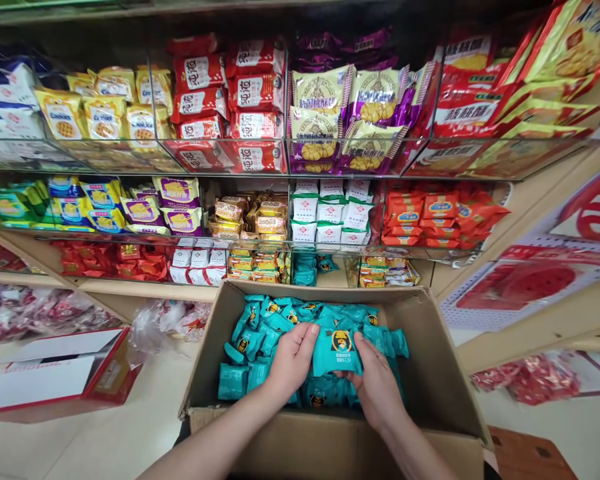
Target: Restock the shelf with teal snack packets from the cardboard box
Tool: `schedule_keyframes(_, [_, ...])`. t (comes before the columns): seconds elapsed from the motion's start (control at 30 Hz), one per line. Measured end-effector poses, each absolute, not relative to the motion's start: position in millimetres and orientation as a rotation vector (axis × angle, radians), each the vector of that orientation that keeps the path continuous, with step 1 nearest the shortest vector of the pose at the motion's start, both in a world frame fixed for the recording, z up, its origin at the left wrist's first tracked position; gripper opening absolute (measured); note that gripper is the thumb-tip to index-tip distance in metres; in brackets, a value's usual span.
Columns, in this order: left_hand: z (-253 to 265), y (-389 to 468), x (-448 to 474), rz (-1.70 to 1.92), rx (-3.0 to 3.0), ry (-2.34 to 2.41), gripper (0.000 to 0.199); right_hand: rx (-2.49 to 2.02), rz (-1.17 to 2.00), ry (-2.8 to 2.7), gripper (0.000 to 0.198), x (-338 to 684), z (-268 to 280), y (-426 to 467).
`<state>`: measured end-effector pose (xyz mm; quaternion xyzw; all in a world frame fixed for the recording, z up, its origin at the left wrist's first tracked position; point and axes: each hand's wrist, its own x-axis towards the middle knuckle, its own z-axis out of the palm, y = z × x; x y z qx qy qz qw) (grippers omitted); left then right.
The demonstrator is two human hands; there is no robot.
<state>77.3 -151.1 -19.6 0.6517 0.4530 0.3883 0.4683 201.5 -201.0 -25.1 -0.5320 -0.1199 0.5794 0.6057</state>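
Between my two hands is a teal snack packet point(337, 347) with a round black and yellow print, its front facing me. My left hand point(293, 360) pinches its left edge between thumb and fingers. On the opposite edge, my right hand point(375, 380) grips with the thumb on top and fingers partly hidden behind. Both hands are over an open cardboard box point(443, 373). Many similar teal packets point(233, 382) lie loosely heaped inside it, mostly toward its left and middle.
Shelves with clear dividers hold wrapped snacks, including red packets point(257, 93) and white-green packets point(305, 212). Teal packets point(305, 269) sit in a low compartment behind the box. A red-and-white carton point(50, 373) is on the floor at left; a brown wooden stool point(525, 457) stands at lower right.
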Motion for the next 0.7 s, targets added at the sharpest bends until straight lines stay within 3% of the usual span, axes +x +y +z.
schedule_keyframes(0.2, [-19.6,-158.1,77.6,1.094,1.572,1.227,0.033,-0.938,1.461,-0.240,0.039,179.2,-27.7,-206.8])
schedule_keyframes(0.3, [-12.8,-157.4,70.5,1.008,1.660,1.173,0.030,-1.058,1.339,-0.409,0.036,183.8,-25.5,-208.9])
schedule_keyframes(0.4, [2.2,-136.3,44.2,0.957,2.063,1.108,0.027,-1.347,1.109,-0.656,0.046,212.3,-18.2,-202.9])
schedule_keyframes(0.5, [17.9,-91.5,5.6,0.838,2.584,1.281,0.025,-1.579,0.676,-1.076,0.047,251.5,-4.6,-184.7])
schedule_keyframes(0.57, [23.0,-58.5,-17.0,0.626,2.661,1.644,0.032,-1.655,0.367,-1.383,0.040,272.1,6.4,-165.0])
schedule_keyframes(0.7, [17.5,-17.9,-38.3,0.414,2.614,1.777,0.046,-1.650,0.016,-2.081,0.032,285.3,24.3,-113.2])
